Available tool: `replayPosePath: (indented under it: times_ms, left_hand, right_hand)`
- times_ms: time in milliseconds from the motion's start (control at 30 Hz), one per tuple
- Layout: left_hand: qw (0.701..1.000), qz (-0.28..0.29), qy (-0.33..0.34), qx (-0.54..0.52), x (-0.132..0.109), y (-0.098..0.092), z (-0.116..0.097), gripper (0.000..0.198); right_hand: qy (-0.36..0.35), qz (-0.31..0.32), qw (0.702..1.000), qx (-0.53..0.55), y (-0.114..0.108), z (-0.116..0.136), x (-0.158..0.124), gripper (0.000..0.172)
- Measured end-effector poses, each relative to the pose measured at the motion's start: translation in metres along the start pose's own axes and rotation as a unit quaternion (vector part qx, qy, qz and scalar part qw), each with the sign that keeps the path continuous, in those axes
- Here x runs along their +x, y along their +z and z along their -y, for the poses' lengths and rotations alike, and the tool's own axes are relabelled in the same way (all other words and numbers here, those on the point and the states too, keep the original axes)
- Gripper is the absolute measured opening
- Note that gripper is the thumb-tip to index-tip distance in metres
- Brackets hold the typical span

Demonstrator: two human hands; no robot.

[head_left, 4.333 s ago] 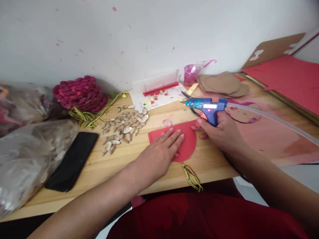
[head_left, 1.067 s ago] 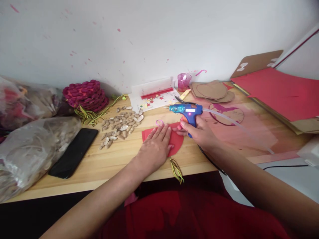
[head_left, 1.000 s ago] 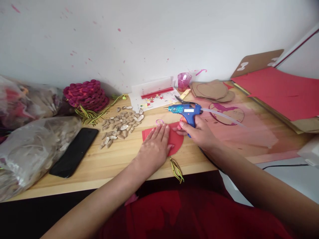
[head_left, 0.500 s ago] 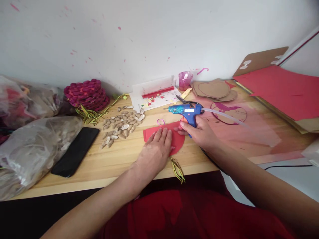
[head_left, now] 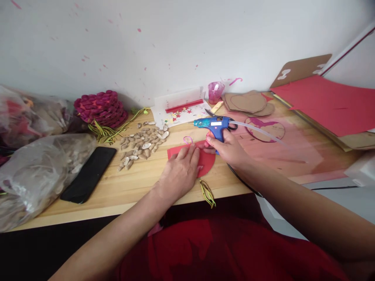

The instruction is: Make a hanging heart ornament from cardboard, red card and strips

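My left hand [head_left: 181,171] lies flat, its fingers stretched over a red paper piece [head_left: 208,164] with a rounded right side. In my right hand [head_left: 233,150] is a blue hot glue gun [head_left: 219,124], its nozzle pointing left above the table and a clear glue stick trailing from its back. Some of my right fingertips rest on or close to the red paper. A small pink loop [head_left: 188,139] shows at the paper's far edge, and a yellow-green cord tassel [head_left: 207,194] hangs from its near side.
To the left are peanut shells [head_left: 143,142], a black phone [head_left: 89,175], plastic bags [head_left: 47,171] and a magenta shell-covered piece [head_left: 99,109]. Behind stand a pink cup [head_left: 216,92] and a white sheet with star sequins [head_left: 190,111]. Cardboard hearts [head_left: 247,102] and red paper sheets [head_left: 331,103] lie right.
The right hand with the glue gun has shifted slightly left, nearer the left hand. The left hand stays flat on the red paper. The whole view has tilted a little.
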State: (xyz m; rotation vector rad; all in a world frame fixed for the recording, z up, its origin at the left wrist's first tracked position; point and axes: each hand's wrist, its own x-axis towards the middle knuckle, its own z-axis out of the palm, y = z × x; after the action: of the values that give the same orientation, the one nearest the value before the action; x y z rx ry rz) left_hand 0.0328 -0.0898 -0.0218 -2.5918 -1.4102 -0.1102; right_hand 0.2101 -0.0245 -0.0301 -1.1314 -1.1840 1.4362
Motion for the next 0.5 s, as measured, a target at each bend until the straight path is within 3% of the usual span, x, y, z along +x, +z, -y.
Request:
replayPosePath:
  times_ms: [233, 500]
  left_hand:
    - [0.998, -0.010, 0.055, -0.008, -0.007, 0.005, 0.008, 0.050]
    - [0.996, -0.032, 0.080, -0.033, -0.022, 0.003, 0.004, 0.045]
  right_hand:
    - [-0.086, -0.032, 0.987, -0.132, -0.003, -0.015, -0.003, 0.027]
    - [-0.071, -0.022, 0.993, -0.090, 0.002, -0.010, -0.003, 0.025]
